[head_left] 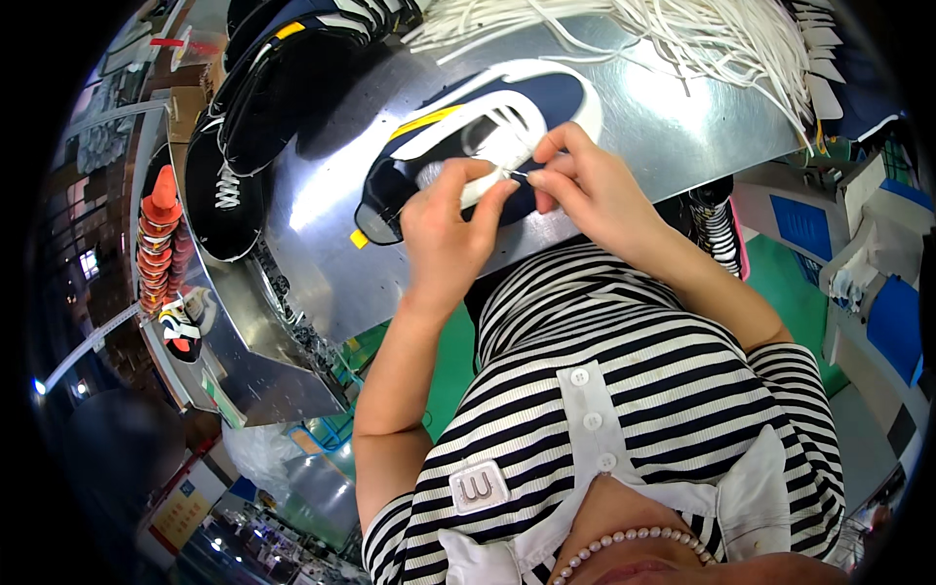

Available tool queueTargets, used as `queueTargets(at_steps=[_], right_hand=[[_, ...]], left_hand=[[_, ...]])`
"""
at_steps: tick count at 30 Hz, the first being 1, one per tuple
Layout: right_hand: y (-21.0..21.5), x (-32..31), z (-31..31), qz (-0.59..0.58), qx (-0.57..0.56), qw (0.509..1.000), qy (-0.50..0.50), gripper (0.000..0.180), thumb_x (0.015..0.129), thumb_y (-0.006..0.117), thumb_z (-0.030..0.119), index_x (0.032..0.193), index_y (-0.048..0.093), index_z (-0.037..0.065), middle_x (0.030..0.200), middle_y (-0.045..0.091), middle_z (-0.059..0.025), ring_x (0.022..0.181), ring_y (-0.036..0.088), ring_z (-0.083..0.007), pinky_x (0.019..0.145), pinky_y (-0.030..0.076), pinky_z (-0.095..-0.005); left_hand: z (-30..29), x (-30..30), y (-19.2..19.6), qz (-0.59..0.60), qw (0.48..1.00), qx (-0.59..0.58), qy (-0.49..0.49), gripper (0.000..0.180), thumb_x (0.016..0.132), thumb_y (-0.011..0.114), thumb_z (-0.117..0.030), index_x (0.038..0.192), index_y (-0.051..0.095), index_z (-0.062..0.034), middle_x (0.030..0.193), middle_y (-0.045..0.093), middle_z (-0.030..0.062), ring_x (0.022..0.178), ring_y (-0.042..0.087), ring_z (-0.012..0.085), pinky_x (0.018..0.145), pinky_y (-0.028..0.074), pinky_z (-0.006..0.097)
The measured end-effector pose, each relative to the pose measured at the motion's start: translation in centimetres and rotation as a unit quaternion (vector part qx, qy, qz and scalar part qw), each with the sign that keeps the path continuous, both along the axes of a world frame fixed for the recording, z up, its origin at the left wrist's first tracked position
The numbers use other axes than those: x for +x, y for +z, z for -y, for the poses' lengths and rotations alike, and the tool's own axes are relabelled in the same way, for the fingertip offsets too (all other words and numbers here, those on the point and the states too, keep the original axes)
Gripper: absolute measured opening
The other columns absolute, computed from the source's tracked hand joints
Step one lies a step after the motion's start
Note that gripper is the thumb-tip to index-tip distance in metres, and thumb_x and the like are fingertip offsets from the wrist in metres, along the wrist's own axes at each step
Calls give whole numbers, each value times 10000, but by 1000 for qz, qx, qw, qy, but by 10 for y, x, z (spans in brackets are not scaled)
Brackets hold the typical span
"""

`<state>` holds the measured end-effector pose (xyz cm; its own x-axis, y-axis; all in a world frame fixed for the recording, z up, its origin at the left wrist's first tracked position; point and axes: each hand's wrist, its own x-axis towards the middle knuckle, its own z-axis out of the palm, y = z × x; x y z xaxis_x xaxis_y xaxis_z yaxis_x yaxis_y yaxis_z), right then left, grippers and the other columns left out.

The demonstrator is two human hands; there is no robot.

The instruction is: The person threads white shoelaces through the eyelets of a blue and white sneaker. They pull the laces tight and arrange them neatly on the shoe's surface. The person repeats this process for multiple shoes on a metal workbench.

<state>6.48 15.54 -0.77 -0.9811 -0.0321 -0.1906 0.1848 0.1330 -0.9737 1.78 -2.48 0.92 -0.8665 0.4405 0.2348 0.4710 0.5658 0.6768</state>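
A navy shoe upper (564,96) with white trim and yellow accents lies on the metal table, below the pile of laces. My left hand (450,219) rests over its near side, thumb and forefinger closed at the white eyelet strip. Close by on the right, my right hand (590,185) pinches the thin end of a white shoelace (520,174) between thumb and forefinger. The fingertips of both hands are only a short gap apart, at the eyelets. My left hand covers part of the upper.
Loose white laces (682,44) are heaped across the table's far side. Black shoe uppers (224,200) are stacked at the left. The metal tabletop (653,107) ends just before my body. Orange-red stacked pieces (161,234) stand farther left; grey-and-blue bins (799,224) are at right.
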Motion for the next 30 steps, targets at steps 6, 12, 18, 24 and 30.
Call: queueTargets(at_steps=[6,12,18,24,30], right_hand=[[-5,-11,8,-25,51,998,33,195,939,575,168,1033,480,25,690,652,-82,674,655,-251,632,491,-349],[-5,7,9,-230,315,920,31,220,915,590,133,1070,465,38,729,649,-121,659,645,-317,571,487,-395],[-10,6,1,-144,219,964,46,267,908,623,188,1100,479,73,744,663,-129,694,665,-339,583,498,-433],[36,-11,-21,-182,207,956,103,143,864,627,169,975,613,80,741,667,-102,716,664,-298,648,503,-408],[22,-37,-24,-172,278,917,231,177,877,631,129,1027,651,36,815,694,-123,741,671,-258,657,498,-345]], left_hand=[[15,-3,1,63,998,29,-11,186,818,768,-102,901,624,-19,722,670,118,599,642,186,562,485,280],[4,1,0,89,994,14,-59,163,840,750,-97,913,625,-22,725,674,85,593,613,140,562,476,256],[7,9,3,25,998,-19,-55,198,839,747,-102,946,600,-23,732,657,106,604,638,213,558,487,316],[6,13,-10,-179,976,-27,-121,284,779,763,-55,957,544,-36,744,616,98,629,613,270,555,471,357],[15,11,-10,-199,966,-2,-163,357,729,808,-13,945,527,-46,762,620,103,598,587,271,527,460,339]])
